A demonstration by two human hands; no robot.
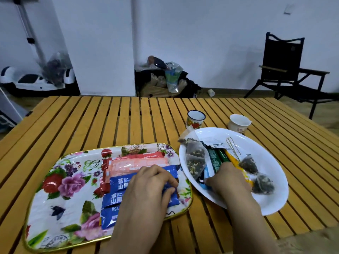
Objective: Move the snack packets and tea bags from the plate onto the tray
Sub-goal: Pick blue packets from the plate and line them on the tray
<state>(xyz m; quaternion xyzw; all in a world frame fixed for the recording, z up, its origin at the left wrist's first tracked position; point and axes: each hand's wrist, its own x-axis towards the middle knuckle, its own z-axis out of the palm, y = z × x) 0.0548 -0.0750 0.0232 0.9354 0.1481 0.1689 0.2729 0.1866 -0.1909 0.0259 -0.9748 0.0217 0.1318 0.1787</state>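
Lying on one floral tray (60,173): three blue packets (117,184) and, at twelve o'clock of them, two pink packets (137,163). Sitting in one white plate (271,173): four tea bags (195,156) and several stick packets (216,158), count unclear. Standing at twelve o'clock on one bench (91,121): two cups (196,119).

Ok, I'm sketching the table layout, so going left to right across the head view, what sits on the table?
Floral tray → left hand on the blue packets → white plate, right hand reaching into its packets → behind the plate, floral cup, then white cup.
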